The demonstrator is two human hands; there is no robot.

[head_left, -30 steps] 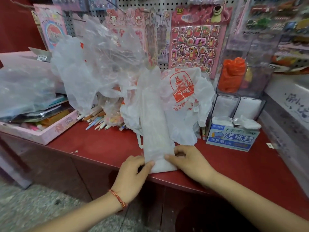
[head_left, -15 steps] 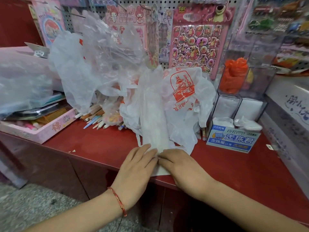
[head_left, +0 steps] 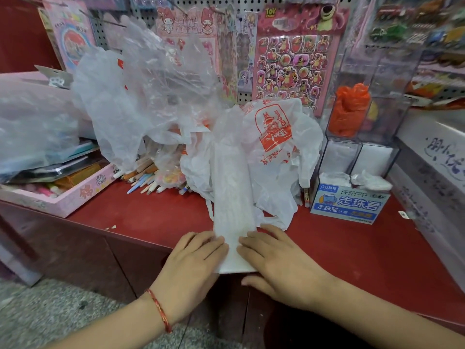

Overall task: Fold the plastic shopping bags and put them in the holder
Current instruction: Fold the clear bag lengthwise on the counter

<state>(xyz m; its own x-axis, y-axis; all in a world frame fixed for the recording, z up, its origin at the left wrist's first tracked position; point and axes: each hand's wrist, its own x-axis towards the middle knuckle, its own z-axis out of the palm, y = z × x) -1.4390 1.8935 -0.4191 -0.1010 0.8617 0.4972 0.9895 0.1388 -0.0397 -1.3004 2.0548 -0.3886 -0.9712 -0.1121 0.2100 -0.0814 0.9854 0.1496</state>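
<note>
A white plastic bag folded into a long narrow strip (head_left: 231,192) lies on the red counter (head_left: 151,217), its near end at the counter's front edge. My left hand (head_left: 193,263) and my right hand (head_left: 274,260) press flat on that near end, fingers straight, fingertips almost meeting. Behind the strip lies a crumpled white bag with a red print (head_left: 274,137). Further left a heap of clear and white bags (head_left: 141,96) stands piled. A clear acrylic holder (head_left: 359,127) at the right has an orange bag (head_left: 348,109) stuffed in its upper compartment.
A pink tray of stationery (head_left: 65,195) sits at the left under a clear bag. Loose pencils and pens (head_left: 143,180) lie beneath the bag heap. A blue-and-white pen box (head_left: 349,202) stands before the holder. Sticker sheets (head_left: 294,56) hang on the pegboard behind.
Both hands have gone from holding the strip's near corners to lying flat on it, then slid slightly toward me along the strip's end.
</note>
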